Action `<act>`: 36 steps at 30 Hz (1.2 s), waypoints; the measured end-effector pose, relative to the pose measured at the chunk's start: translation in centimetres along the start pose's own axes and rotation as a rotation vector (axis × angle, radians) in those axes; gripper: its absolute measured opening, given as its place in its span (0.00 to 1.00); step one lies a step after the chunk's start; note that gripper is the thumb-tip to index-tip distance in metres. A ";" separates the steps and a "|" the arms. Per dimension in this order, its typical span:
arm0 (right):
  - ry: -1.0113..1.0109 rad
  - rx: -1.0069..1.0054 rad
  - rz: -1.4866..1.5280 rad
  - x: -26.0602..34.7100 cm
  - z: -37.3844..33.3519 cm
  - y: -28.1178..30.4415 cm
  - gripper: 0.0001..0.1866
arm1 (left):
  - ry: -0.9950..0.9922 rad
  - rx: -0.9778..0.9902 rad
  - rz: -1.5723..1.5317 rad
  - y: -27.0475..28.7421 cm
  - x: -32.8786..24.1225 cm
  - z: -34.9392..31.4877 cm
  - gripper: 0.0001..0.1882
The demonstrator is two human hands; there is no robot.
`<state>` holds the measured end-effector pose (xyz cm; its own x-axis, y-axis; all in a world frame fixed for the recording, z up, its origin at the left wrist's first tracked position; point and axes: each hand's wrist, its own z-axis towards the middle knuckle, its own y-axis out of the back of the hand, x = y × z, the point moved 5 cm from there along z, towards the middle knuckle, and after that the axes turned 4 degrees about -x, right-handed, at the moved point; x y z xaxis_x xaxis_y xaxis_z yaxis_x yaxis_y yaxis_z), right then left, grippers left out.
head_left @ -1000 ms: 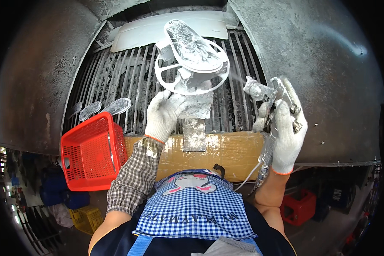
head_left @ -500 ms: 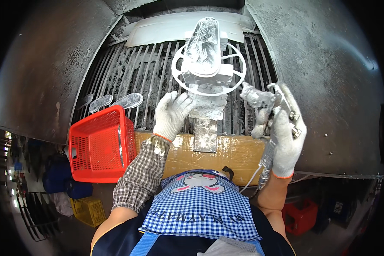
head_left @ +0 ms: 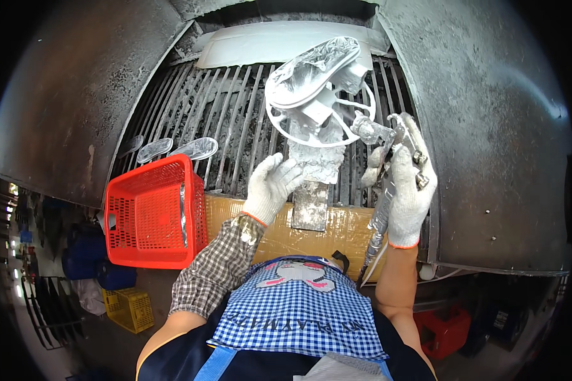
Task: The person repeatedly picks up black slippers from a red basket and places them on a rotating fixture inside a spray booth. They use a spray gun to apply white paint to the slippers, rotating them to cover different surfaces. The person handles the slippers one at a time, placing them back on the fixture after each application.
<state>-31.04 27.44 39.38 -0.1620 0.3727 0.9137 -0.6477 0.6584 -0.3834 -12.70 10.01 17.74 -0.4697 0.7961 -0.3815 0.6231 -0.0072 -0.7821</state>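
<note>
An oval piece (head_left: 314,71) with a white rim and a crinkled, clear or silvery film over its face sits aslant on a turntable. Below it shows the turntable's white spoked wheel (head_left: 302,138). My left hand (head_left: 272,189), in a white knit glove, holds nothing; its fingers are apart, just short of the wheel's near left side. In my gloved right hand (head_left: 408,195) is a paint-crusted spray gun (head_left: 376,132), its nozzle aimed left at the wheel and oval piece. A hose hangs down from the gun's handle.
A red plastic basket (head_left: 151,251) stands at the left; several film-covered oval pieces (head_left: 197,148) lie behind it on the metal grating (head_left: 238,114). Dusty metal walls flank both sides (head_left: 489,146). Brown, tape-covered cardboard (head_left: 273,244) lines the front edge. A pale sheet (head_left: 286,41) lies at the back.
The oval piece has turned clockwise with the wheel, its far end now toward the right. My right hand has brought the spray gun left, nearer the wheel. My left hand stays beside it.
</note>
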 end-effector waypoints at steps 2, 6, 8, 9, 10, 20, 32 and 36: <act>0.004 -0.020 0.047 -0.2 0.1 0.2 0.31 | -0.008 0.049 0.017 -0.6 0.3 0.0 0.18; 0.089 -0.109 0.007 0.0 0.4 0.9 0.31 | -0.027 0.036 0.036 -2.1 0.8 -0.4 0.18; 0.096 -0.134 0.022 0.0 0.2 1.5 0.32 | -0.034 0.058 0.023 -3.0 0.9 -0.5 0.18; 0.109 -0.130 0.034 0.1 0.0 1.9 0.33 | -0.036 0.079 0.018 -3.5 0.9 -0.5 0.20; 0.067 -0.137 0.015 0.0 -0.1 2.4 0.34 | -0.041 0.128 0.010 -4.1 1.0 -0.5 0.21; 0.020 -0.292 -0.297 -1.3 -3.4 7.7 0.33 | -0.068 0.170 0.033 -5.9 -0.2 0.4 0.27; -0.019 -0.431 -0.504 -3.6 -7.6 11.7 0.32 | -0.445 -0.098 0.455 -8.8 -2.1 -2.5 0.23; -0.048 -0.380 -0.511 -4.2 -8.3 12.1 0.32 | -0.437 0.281 0.232 -15.2 -0.8 -2.4 0.26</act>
<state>-32.02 39.26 29.82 0.0584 -0.0739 0.9955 -0.3440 0.9347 0.0896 -20.28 10.99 31.09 -0.5927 0.4305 -0.6807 0.5784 -0.3606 -0.7317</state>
